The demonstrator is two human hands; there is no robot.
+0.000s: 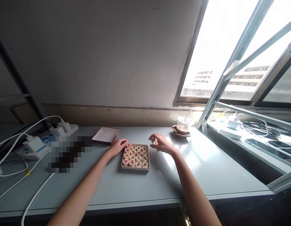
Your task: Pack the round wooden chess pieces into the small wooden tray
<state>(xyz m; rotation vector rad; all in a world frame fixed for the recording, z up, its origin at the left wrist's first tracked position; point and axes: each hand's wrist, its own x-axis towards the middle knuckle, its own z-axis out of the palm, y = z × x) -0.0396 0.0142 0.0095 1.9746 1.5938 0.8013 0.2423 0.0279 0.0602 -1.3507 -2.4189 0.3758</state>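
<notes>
A shallow cardboard box (135, 168) holds rows of round wooden Chinese chess pieces (138, 158), some marked in red and others in black. My left hand (118, 147) is at the box's far left corner, its fingers closed at the edge beside a red-marked piece (128, 145). To the right of the box, my right hand (162, 143) curls its thumb and fingers around a couple of red-marked Chinese chess pieces (155, 143) near the table surface. The hand partly covers these pieces.
The box lid (105, 135) lies with its inside up behind my left hand. A plastic cup (184, 122) with a straw stands in a brown holder (182, 134) at the back right. Power strips (33, 153) with white cables lie at left. A metal frame (212, 94) rises at right.
</notes>
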